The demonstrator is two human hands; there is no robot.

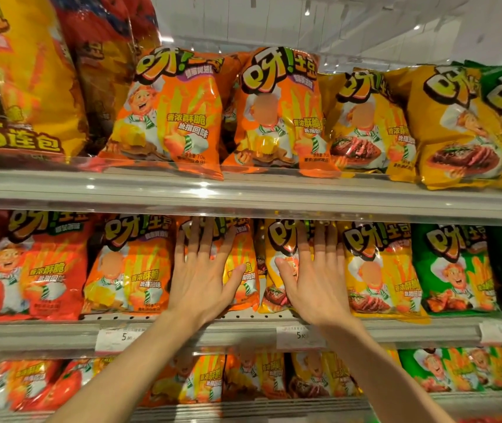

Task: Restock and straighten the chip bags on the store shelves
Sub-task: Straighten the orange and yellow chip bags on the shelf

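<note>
On the middle shelf [243, 331] my left hand [204, 276] lies flat with straight fingers on an orange chip bag [240, 270]. Beside it my right hand [313, 276] presses flat on a yellow chip bag [274, 288]. Both bags stand upright and touch each other. My hands cover most of each bag's front.
The same shelf holds a red bag [30, 267], an orange bag [127, 267], a yellow bag [381, 270] and a green bag [457, 270]. Orange bags [167, 114] and yellow bags [463, 126] fill the upper shelf; more bags [198, 380] line the lower one. Price tags [121, 337] hang on the rail.
</note>
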